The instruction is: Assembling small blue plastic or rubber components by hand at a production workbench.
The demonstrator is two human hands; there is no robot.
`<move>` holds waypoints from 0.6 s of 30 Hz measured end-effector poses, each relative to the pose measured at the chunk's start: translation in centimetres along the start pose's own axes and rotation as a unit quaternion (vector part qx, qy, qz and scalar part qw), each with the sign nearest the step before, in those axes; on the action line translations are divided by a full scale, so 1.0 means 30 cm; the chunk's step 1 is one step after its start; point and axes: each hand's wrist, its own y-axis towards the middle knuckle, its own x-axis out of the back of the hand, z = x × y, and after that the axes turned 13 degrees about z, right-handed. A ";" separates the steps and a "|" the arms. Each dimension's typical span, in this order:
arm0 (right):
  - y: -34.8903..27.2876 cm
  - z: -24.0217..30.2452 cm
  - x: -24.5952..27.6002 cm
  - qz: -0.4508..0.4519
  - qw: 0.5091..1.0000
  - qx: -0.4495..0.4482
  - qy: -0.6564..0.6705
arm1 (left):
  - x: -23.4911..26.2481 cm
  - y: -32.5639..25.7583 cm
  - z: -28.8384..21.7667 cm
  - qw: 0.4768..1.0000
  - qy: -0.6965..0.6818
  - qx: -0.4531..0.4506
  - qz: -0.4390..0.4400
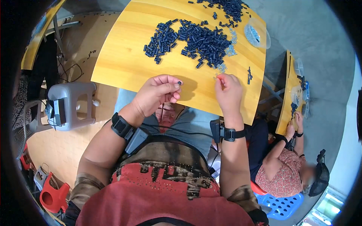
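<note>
Left hand (156, 92) pinches a small dark part (179, 82) between closed fingertips over the table's (120, 60) near edge, right hand (227, 90) pinching something tiny beside it, below the dark parts pile (192, 39).

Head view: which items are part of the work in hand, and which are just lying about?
In use:
- left hand, pinching a small dark piece
- right hand, fingers closed on something too small to tell
- pile of dark pieces
- small clear parts
- yellow table

Lying about:
- grey stool
- red stool
- clear bag
</note>
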 end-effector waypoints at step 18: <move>-0.003 0.081 -0.014 0.064 0.986 0.003 -0.153 | 0.015 -0.002 0.003 1.000 -0.004 0.001 0.026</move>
